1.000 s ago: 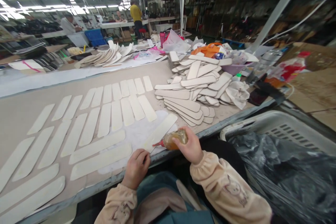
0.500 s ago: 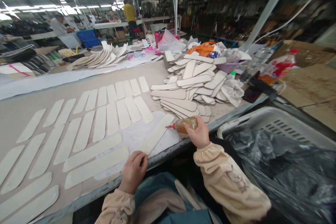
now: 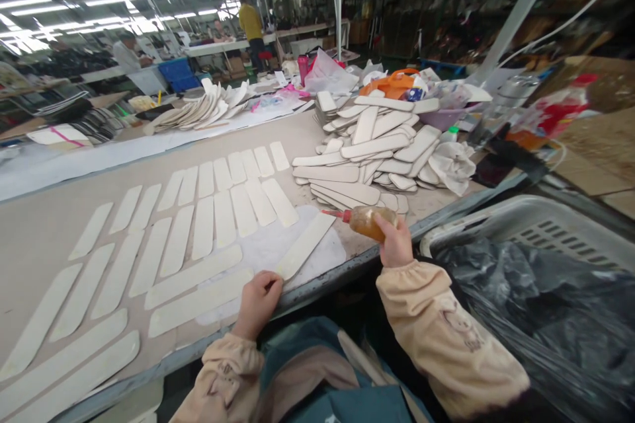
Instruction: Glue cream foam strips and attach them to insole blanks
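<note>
My right hand [image 3: 395, 243] grips a small amber glue bottle [image 3: 367, 220] with a red nozzle. The nozzle points left at the far end of a long cream strip [image 3: 306, 244] that lies slanted on a white patch of the table. My left hand [image 3: 258, 301] is closed at the table's near edge, its fingers pinching the strip's near end. Many more cream strips [image 3: 213, 218] lie in rows to the left.
A heap of cream strips [image 3: 370, 152] and a crumpled white cloth [image 3: 454, 165] sit beyond my right hand. A grey basket [image 3: 526, 225] lined with black plastic stands at the right. Other people work at far tables.
My right hand has carried the bottle up and to the right along the strip, from its near end to its far end. My left hand has stayed on the near end.
</note>
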`<state>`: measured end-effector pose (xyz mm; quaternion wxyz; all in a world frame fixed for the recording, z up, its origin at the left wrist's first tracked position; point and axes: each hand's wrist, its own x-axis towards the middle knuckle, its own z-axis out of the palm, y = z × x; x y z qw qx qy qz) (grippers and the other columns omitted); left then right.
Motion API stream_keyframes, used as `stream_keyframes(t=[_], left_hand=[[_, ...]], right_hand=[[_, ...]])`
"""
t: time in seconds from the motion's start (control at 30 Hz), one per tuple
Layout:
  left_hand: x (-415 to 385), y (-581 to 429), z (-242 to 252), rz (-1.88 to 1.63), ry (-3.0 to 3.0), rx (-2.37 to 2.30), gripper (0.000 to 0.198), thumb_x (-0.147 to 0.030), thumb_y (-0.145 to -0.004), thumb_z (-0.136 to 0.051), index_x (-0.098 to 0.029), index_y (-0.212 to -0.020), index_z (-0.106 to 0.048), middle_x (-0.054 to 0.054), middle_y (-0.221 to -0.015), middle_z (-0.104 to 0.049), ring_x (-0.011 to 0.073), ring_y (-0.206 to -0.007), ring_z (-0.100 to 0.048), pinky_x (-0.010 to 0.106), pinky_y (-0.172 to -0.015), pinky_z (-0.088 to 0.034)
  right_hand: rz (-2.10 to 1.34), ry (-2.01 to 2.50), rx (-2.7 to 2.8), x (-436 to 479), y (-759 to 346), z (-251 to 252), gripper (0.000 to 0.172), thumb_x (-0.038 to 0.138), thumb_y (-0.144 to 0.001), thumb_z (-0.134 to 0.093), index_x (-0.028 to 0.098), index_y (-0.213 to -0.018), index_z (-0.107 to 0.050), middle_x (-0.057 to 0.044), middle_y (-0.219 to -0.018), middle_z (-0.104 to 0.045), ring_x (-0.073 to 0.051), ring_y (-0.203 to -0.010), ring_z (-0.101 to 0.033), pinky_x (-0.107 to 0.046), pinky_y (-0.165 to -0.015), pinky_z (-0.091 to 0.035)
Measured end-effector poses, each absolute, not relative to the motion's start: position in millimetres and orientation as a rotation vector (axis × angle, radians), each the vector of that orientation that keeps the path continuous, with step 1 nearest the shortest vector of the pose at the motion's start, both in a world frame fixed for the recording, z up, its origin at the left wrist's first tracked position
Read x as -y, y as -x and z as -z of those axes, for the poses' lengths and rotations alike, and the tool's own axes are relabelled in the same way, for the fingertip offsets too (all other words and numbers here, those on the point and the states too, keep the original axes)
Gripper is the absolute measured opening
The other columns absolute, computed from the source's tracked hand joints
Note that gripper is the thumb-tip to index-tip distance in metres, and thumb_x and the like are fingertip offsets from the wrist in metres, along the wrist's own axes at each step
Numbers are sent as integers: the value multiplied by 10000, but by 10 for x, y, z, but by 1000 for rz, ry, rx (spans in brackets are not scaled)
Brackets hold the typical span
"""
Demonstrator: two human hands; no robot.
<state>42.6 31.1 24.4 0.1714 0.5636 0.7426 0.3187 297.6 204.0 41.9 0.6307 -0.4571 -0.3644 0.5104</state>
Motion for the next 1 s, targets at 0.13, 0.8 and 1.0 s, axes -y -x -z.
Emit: stream_keyframes(t=[0.13,0.8,1.0], left_hand=[[-369,-402,-300,-822,-1227,-2043,216,-354,-719,-528,-180,-689,-653,9,-606,-661,170,-614,-627,270,-607,-485],[-457,-719,-545,-1017,-907,-1840,216,-385,-694,-569,-171,-726,-581,16,-612,-668,184,-636,-657,300,-640,-534],[-372,-630,-840,-1233,-815,-1832,245,-380,-666,-626,-155,-733,-558,14,-623,-660,186,-694,-670,293,-675,-542]], right_hand=[[-1477,943,738,-1977,-2949,-422,393,420,-657,-685,167,-939,-581,-57,-866,-643,-210,-730,-613,-294,-547,-486],[-2103,714,617,-1513,-2561,-370,377,492,-812,-460,197,-956,-644,-81,-888,-679,-240,-727,-622,-520,-786,-490],[-2043,693,644,-1553,-2572,-385,409,526,-815,-434,202,-937,-652,-82,-886,-674,-234,-698,-608,-535,-772,-488]])
